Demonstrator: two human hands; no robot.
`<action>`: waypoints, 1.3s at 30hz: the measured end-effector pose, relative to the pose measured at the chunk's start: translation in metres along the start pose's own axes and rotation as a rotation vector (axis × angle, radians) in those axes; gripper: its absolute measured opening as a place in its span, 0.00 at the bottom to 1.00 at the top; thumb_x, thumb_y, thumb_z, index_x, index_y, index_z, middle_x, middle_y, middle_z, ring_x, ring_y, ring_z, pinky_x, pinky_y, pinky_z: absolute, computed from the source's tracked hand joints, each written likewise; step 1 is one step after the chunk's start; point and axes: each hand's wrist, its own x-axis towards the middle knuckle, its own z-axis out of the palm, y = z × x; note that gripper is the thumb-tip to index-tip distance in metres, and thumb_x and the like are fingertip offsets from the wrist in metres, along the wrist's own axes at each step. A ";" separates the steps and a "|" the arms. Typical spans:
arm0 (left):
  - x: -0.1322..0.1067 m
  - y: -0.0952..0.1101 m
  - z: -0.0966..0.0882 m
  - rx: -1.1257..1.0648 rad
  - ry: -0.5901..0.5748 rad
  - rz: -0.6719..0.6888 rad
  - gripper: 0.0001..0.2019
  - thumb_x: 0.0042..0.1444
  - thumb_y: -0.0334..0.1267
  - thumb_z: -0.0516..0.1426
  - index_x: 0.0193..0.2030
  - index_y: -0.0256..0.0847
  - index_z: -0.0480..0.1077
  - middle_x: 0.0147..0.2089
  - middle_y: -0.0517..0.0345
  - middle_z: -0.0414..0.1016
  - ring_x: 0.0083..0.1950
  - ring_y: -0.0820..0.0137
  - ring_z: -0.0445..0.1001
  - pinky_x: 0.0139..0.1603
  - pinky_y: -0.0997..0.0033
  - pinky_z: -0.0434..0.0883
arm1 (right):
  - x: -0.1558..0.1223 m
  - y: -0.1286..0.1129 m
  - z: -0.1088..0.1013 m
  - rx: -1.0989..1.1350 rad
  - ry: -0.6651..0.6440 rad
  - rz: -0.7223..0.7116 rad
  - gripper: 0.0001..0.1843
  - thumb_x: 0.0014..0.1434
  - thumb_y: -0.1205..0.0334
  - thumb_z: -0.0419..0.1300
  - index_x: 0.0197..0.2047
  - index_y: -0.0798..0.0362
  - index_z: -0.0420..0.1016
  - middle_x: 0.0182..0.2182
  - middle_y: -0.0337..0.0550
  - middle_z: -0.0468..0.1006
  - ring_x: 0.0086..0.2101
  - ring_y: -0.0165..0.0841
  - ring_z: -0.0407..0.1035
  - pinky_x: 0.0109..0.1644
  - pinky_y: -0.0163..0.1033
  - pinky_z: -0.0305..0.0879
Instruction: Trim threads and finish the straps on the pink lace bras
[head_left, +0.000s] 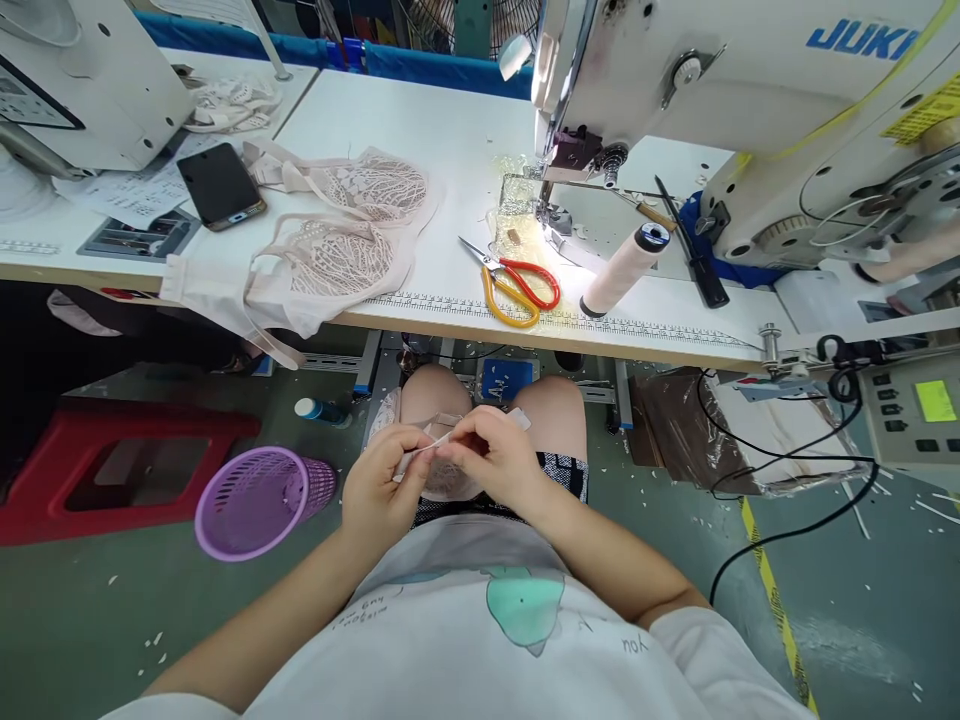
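Observation:
My left hand [388,482] and my right hand [493,456] meet above my lap, thumbs and fingers pinched. Between them runs a thin pale edge of a light beige bra [450,482], which lies across my thighs, partly covered by my hands. Both hands are closed on this garment. On the table ahead lies another beige lace bra [341,265], its band hanging over the front edge. To its right rest scissors [517,290] with one red and one yellow handle, beside a pale pink thread spool [626,270].
A JUKI sewing machine [720,80] stands over the white table [420,120]. Left of it are a black phone [221,186] and a second machine [97,90]. Below stand a purple basket [251,505] and a red stool [150,515]. Black cables [795,540] hang at right.

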 end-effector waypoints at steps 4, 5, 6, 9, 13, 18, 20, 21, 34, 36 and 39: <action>0.001 -0.002 -0.002 0.020 0.010 0.090 0.05 0.54 0.26 0.52 0.33 0.39 0.64 0.30 0.60 0.69 0.33 0.76 0.69 0.34 0.78 0.67 | 0.010 -0.004 -0.013 0.253 -0.238 0.380 0.18 0.58 0.50 0.50 0.30 0.55 0.71 0.18 0.34 0.63 0.20 0.25 0.57 0.26 0.32 0.55; 0.001 -0.003 -0.003 0.022 0.003 0.138 0.05 0.53 0.25 0.52 0.34 0.39 0.64 0.30 0.60 0.69 0.33 0.75 0.69 0.34 0.78 0.68 | 0.012 -0.004 -0.014 0.305 -0.296 0.449 0.19 0.57 0.50 0.50 0.29 0.56 0.71 0.16 0.33 0.61 0.19 0.25 0.56 0.25 0.32 0.54; 0.001 -0.004 -0.003 0.024 -0.007 0.188 0.06 0.53 0.25 0.52 0.35 0.39 0.64 0.31 0.59 0.69 0.34 0.75 0.69 0.34 0.77 0.68 | 0.014 -0.004 -0.014 0.353 -0.337 0.506 0.18 0.56 0.49 0.51 0.29 0.56 0.70 0.15 0.31 0.59 0.19 0.24 0.54 0.24 0.31 0.52; 0.002 -0.006 -0.006 0.062 -0.054 0.312 0.09 0.51 0.23 0.53 0.36 0.39 0.65 0.32 0.57 0.70 0.35 0.73 0.69 0.34 0.75 0.70 | 0.018 -0.003 -0.011 0.372 -0.282 0.562 0.15 0.52 0.50 0.56 0.29 0.55 0.69 0.18 0.32 0.63 0.20 0.24 0.55 0.25 0.31 0.52; 0.001 -0.007 -0.009 0.109 -0.060 0.398 0.10 0.50 0.21 0.54 0.37 0.38 0.65 0.32 0.55 0.71 0.34 0.72 0.69 0.33 0.73 0.69 | 0.017 0.000 -0.008 0.414 -0.350 0.483 0.13 0.49 0.53 0.59 0.27 0.56 0.72 0.26 0.38 0.71 0.28 0.27 0.62 0.34 0.33 0.59; -0.001 -0.009 -0.010 0.130 -0.081 0.349 0.05 0.52 0.26 0.53 0.35 0.38 0.65 0.31 0.55 0.72 0.33 0.72 0.70 0.33 0.74 0.69 | 0.015 -0.003 -0.007 0.624 -0.412 0.536 0.09 0.44 0.58 0.63 0.26 0.56 0.72 0.25 0.38 0.72 0.29 0.28 0.65 0.36 0.34 0.61; -0.002 -0.008 -0.010 0.143 -0.130 0.241 0.04 0.55 0.30 0.51 0.35 0.38 0.66 0.31 0.56 0.73 0.33 0.71 0.71 0.33 0.74 0.69 | 0.014 -0.007 -0.006 0.523 -0.377 0.500 0.07 0.46 0.60 0.61 0.25 0.56 0.71 0.25 0.38 0.71 0.28 0.28 0.64 0.35 0.35 0.61; -0.002 -0.006 -0.011 0.126 -0.167 0.166 0.05 0.55 0.32 0.50 0.35 0.38 0.67 0.31 0.56 0.73 0.33 0.71 0.71 0.33 0.74 0.68 | 0.013 -0.010 -0.005 0.425 -0.342 0.442 0.06 0.48 0.62 0.60 0.24 0.56 0.71 0.25 0.38 0.71 0.29 0.28 0.64 0.36 0.35 0.60; 0.006 0.020 -0.020 -0.903 -0.482 -0.854 0.15 0.41 0.46 0.61 0.20 0.36 0.63 0.16 0.67 0.55 0.18 0.82 0.50 0.19 0.79 0.49 | 0.006 -0.014 -0.016 0.967 0.123 0.603 0.14 0.51 0.54 0.59 0.29 0.51 0.57 0.21 0.31 0.66 0.20 0.24 0.63 0.20 0.26 0.57; 0.010 0.019 -0.017 -0.969 -0.504 -0.914 0.15 0.38 0.45 0.63 0.20 0.35 0.64 0.16 0.67 0.54 0.18 0.82 0.49 0.18 0.80 0.48 | 0.006 -0.009 -0.021 0.988 0.193 0.595 0.14 0.51 0.54 0.60 0.29 0.50 0.57 0.18 0.27 0.59 0.16 0.20 0.53 0.20 0.25 0.59; 0.016 0.014 -0.013 -1.011 -0.526 -0.973 0.15 0.36 0.44 0.64 0.19 0.34 0.65 0.16 0.66 0.55 0.18 0.83 0.49 0.18 0.80 0.48 | 0.006 0.000 -0.029 0.911 0.344 0.516 0.13 0.52 0.55 0.59 0.29 0.51 0.59 0.17 0.27 0.57 0.15 0.18 0.48 0.25 0.27 0.66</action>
